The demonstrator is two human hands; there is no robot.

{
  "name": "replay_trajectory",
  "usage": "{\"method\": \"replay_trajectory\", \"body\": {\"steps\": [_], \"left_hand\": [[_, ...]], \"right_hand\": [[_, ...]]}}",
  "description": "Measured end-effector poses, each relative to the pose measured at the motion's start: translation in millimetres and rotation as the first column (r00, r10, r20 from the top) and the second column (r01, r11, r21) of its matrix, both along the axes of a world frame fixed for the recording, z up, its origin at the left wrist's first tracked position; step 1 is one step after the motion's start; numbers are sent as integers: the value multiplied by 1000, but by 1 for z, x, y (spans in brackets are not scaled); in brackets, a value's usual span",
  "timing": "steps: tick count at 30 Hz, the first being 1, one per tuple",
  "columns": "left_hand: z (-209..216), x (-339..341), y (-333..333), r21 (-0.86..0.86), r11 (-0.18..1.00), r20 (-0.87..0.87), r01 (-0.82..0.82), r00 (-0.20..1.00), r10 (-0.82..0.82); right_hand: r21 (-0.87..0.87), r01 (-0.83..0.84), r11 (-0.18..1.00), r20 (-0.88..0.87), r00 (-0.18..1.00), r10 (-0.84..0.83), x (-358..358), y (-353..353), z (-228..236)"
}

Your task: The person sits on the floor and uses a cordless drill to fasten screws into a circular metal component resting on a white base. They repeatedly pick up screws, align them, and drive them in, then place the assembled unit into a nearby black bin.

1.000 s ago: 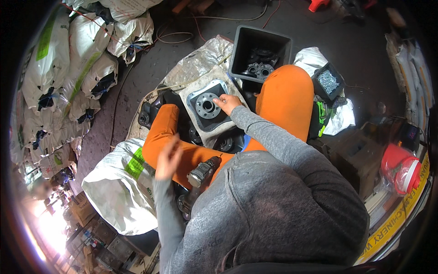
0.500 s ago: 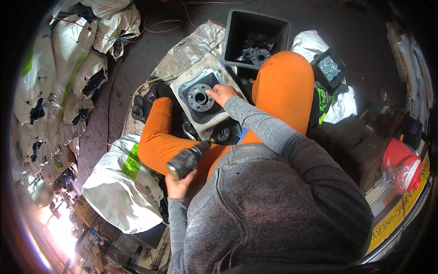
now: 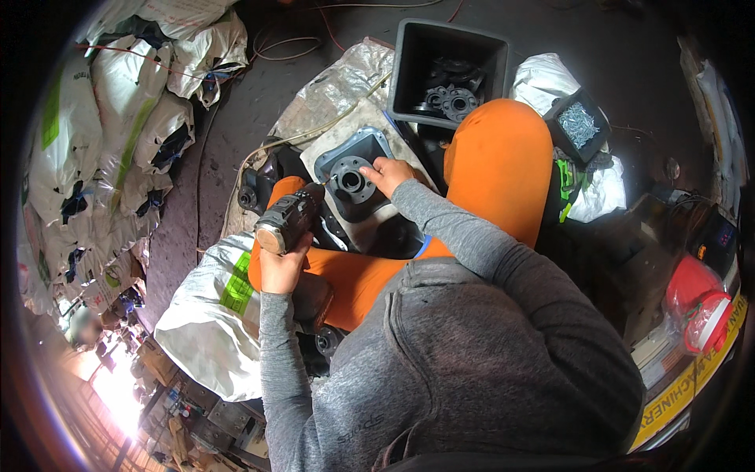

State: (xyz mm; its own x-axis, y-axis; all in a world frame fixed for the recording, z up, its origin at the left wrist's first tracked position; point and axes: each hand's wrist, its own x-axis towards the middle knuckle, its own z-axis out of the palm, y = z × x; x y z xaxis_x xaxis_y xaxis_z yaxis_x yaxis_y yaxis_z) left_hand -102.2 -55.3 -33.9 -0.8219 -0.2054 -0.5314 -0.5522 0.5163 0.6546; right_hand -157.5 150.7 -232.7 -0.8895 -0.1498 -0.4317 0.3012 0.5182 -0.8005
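Observation:
My left hand [image 3: 280, 267] is wrapped round a dark cordless drill [image 3: 292, 214], its tip at the left side of a black round flange [image 3: 347, 186] with a ring of holes. This flange sits on a black part with a square metal base [image 3: 377, 140], tilted on a pale padded board [image 3: 403, 161] between my legs. The fingers of my right hand [image 3: 391, 175] grip the flange's right edge, thumb toward its centre hole. Whether a screw sits at the drill's tip is too small to tell.
Beyond the board stands a grey bin [image 3: 403, 71] with black flanges [image 3: 452, 101] inside. A dark tray of screws [image 3: 578, 122] lies to its right. White sacks [image 3: 126, 94] are heaped far left, another sack [image 3: 208, 322] beside my left leg. A cable [image 3: 200, 173] crosses the floor.
My left hand has brought the drill up and forward from near my lap to the flange. The black part now leans, its flange tipped toward me, with my right hand still on it.

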Motion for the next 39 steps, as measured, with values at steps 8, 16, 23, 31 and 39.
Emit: {"method": "replay_trajectory", "body": {"steps": [8, 16, 23, 31, 39], "left_hand": [[2, -6, 6, 38, 998, 7, -43, 999, 42], [-7, 7, 5, -130, 969, -224, 209, 946, -234], [-19, 12, 7, -197, 950, -199, 244, 938, -282], [8, -47, 3, -164, 948, 236, 273, 944, -231], [1, -64, 1, -199, 875, 137, 441, 897, -421]], "right_hand": [[-10, 32, 999, -1, 999, -32, 0, 0, 7], [-14, 40, 999, 26, 999, -39, 1, 0, 2], [-23, 52, 998, -3, 999, -52, 3, -1, 1], [-18, 19, 1000, 31, 999, -19, -2, 1, 8], [-122, 97, 988, 75, 993, -88, -1, 1, 8]]}}
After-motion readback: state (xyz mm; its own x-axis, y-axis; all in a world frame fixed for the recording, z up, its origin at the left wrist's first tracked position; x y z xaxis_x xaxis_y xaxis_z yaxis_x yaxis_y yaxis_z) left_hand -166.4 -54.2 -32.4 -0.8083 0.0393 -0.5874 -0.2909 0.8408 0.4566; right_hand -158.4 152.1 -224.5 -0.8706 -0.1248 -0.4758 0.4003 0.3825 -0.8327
